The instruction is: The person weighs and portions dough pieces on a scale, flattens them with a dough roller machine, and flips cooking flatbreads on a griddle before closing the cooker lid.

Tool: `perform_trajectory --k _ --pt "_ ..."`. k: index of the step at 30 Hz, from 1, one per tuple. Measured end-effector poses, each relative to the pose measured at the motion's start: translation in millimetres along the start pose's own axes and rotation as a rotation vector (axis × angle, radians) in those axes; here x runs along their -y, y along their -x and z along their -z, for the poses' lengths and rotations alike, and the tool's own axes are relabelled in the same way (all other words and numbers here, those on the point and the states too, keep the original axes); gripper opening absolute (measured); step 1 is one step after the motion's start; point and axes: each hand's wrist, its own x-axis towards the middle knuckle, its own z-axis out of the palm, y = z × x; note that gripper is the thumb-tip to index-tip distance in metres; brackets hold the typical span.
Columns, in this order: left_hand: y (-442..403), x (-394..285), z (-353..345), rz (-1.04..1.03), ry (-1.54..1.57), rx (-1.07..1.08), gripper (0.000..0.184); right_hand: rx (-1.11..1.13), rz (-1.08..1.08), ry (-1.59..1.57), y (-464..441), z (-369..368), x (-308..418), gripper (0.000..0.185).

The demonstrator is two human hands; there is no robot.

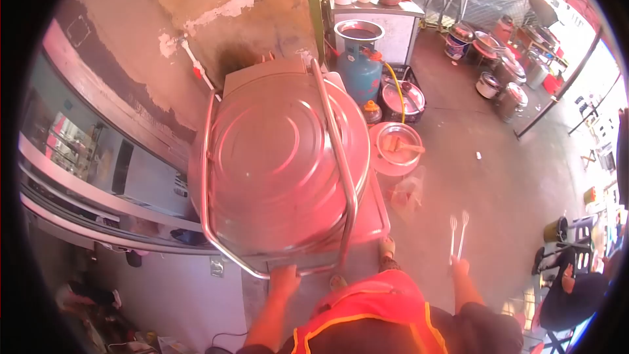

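A large round metal lid (272, 157) with a tubular metal handle frame (341, 151) covers the cooker in front of me. My left hand (284, 283) is closed around the near bar of that frame, at its lower edge. On the right, my right hand (460, 266) grips a pair of metal tongs (458, 236), their forked ends pointing forward and spread slightly apart over the floor. What lies under the lid is hidden.
A gas cylinder (359, 72) and a basin with a wooden-looking utensil (398, 146) stand beyond the cooker's right side. Several pots (511, 97) sit farther right near a pole (557, 99). At the lower right is another person (573, 295). A glass-fronted counter (118, 177) borders the left.
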Motion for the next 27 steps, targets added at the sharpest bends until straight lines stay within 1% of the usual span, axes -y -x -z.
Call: perform_trajectory --k 1,2,3,5,7,8,9,11,12,13,15,16,17,18,19,20,22,24,26,27 --pt "-4.7 4.2 6.4 -0.012 -0.002 0.122 0.025 0.039 -0.085 -0.090 -6.4 -1.8 -59.5 0.041" --pt "-11.0 7.3 11.1 -0.022 -0.005 0.241 0.030 0.070 -0.173 -0.176 0.6 -0.2 -102.3 0.036" --pt "-16.9 10.7 8.3 -0.037 -0.014 0.259 0.035 0.141 -0.295 -0.241 8.3 9.8 -146.3 0.033" --pt "-17.1 8.9 16.5 -0.082 -0.044 0.324 0.041 0.263 -0.486 -0.316 53.6 32.1 -164.6 0.028" --pt "-17.7 9.4 32.5 -0.157 -0.046 0.382 0.043 0.346 -0.534 -0.322 73.6 31.2 -176.7 0.024" --pt "-17.2 12.8 35.6 -0.199 -0.022 0.392 0.044 0.356 -0.509 -0.311 74.3 23.7 -175.9 0.022" --pt "-16.0 14.2 44.2 -0.227 -0.003 0.398 0.045 0.339 -0.436 -0.298 71.8 11.9 -168.7 0.021" --pt "-13.6 12.5 82.3 -0.295 0.003 0.433 0.047 0.193 -0.142 -0.242 67.8 -16.8 -133.4 0.021" --pt "-11.4 11.2 114.0 -0.334 -0.012 0.468 0.048 0.073 0.068 -0.241 81.6 -24.2 -99.5 0.021" --pt "-9.7 11.3 147.2 -0.423 -0.015 0.400 0.048 -0.054 0.275 -0.217 95.2 -31.8 -65.4 0.022" --pt "13.8 -24.0 258.8 -0.379 0.007 0.325 0.046 -0.220 0.427 -0.176 76.8 -55.5 -13.4 0.041" --pt "24.1 -43.4 309.8 -0.336 -0.079 0.236 0.045 -0.256 0.618 -0.288 101.3 -52.9 34.7 0.048" --pt "21.1 -43.5 337.2 -0.361 -0.162 0.060 0.043 -0.184 0.713 -0.295 125.2 -44.4 76.7 0.049" --pt "16.8 -41.9 365.7 -0.413 -0.129 -0.105 0.041 -0.110 0.807 -0.304 146.2 -35.7 113.7 0.049" --pt "14.1 -52.4 397.2 -0.373 -0.151 -0.203 0.037 0.043 0.781 -0.254 165.2 -26.6 144.4 0.051" --pt "4.4 -56.9 418.6 -0.347 -0.279 -0.418 0.032 0.194 0.751 -0.205 174.5 -23.3 166.2 0.052" --pt "-18.0 -64.4 460.0 -0.238 -0.408 -0.665 0.027 0.414 0.833 -0.216 148.8 -59.1 181.0 0.046" --pt "-47.1 -68.0 484.3 -0.486 -0.497 -1.166 0.037 0.680 0.702 -0.272 154.6 -73.0 209.4 0.038" --pt "-72.4 -66.6 517.9 -0.298 -0.443 -1.150 0.022 0.963 0.354 -0.365 171.0 -75.0 241.6 0.030" --pt "-77.5 -69.3 531.5 -0.207 -0.415 -1.142 0.021 0.958 0.313 -0.361 168.7 -80.9 250.8 0.027"
